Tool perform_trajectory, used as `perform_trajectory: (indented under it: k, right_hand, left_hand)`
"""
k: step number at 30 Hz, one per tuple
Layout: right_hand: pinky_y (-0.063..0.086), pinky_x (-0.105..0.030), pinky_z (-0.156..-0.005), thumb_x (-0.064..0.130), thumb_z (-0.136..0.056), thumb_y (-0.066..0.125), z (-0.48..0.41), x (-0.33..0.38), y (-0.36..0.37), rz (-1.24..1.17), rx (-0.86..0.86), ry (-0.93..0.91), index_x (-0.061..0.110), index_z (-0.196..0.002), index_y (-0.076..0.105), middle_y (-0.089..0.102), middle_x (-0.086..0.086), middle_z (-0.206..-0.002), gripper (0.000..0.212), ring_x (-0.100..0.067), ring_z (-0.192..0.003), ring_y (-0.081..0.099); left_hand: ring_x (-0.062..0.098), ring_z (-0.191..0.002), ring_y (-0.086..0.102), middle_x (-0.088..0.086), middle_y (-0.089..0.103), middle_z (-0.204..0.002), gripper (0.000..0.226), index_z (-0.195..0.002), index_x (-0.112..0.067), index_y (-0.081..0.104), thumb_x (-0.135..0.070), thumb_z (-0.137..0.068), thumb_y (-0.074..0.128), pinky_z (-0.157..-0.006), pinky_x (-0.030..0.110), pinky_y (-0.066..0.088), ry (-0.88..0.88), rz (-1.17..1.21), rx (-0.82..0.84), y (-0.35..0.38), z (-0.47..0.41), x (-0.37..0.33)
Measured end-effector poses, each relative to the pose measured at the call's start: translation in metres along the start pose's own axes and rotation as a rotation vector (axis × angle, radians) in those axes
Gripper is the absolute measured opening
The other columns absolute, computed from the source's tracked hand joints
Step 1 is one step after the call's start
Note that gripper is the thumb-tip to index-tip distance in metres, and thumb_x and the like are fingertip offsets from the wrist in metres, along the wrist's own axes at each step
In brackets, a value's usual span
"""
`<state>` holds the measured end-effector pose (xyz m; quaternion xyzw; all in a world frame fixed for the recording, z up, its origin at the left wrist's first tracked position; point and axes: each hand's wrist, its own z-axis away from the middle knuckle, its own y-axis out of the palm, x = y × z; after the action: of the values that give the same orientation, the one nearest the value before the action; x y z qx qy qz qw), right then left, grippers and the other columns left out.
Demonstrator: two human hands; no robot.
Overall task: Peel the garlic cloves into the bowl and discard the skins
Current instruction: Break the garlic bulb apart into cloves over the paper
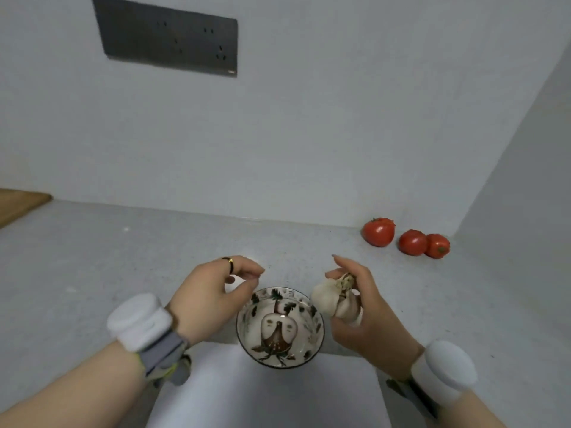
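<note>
We are gripping the garlic bulb (332, 299) in our right hand (367, 319), fingers (349, 266) curled round it, just right of the bowl (242, 329). Its root end is tilting toward our left hand (207, 301), which is hovering loosely curled and empty.

The round white bowl with dark painted figures (312, 335), lower centre, is glossy glazed ceramic. The white garlic bulb (327, 299) beside it has dry, papery, matt skin. The pale grey speckled table (123, 267) looks matt and stone-like. The three red tomatoes (412, 242) at right are smooth and shiny.
</note>
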<state>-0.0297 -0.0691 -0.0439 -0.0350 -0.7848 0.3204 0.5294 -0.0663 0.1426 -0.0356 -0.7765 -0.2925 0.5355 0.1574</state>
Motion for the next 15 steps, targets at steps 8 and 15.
perform_trajectory:
  k: [8,15]
  right_hand:
    - [0.040,-0.019,-0.098,0.019,-0.065,0.053,0.026,0.012,0.053,0.054,0.117,-0.131,0.056,-0.115,0.019,0.044,0.009,-0.125,0.070,-0.006,-0.115,0.046]
    - [0.036,-0.017,-0.100,0.020,-0.066,0.056,0.065,0.017,0.092,0.038,0.161,-0.215,0.049,-0.121,0.016,0.046,-0.002,-0.127,0.074,-0.007,-0.119,0.045]
  left_hand:
    - [0.000,-0.071,0.058,-0.013,0.062,-0.080,0.018,-0.076,-0.037,0.056,-0.020,-0.083,0.058,-0.064,0.009,0.043,-0.104,0.119,-0.029,-0.004,0.055,0.020]
    - [0.008,-0.051,0.059,0.001,0.063,-0.067,0.034,-0.092,-0.014,0.055,-0.042,-0.083,0.038,-0.042,0.023,0.048,-0.281,0.535,0.256,0.027,0.107,0.010]
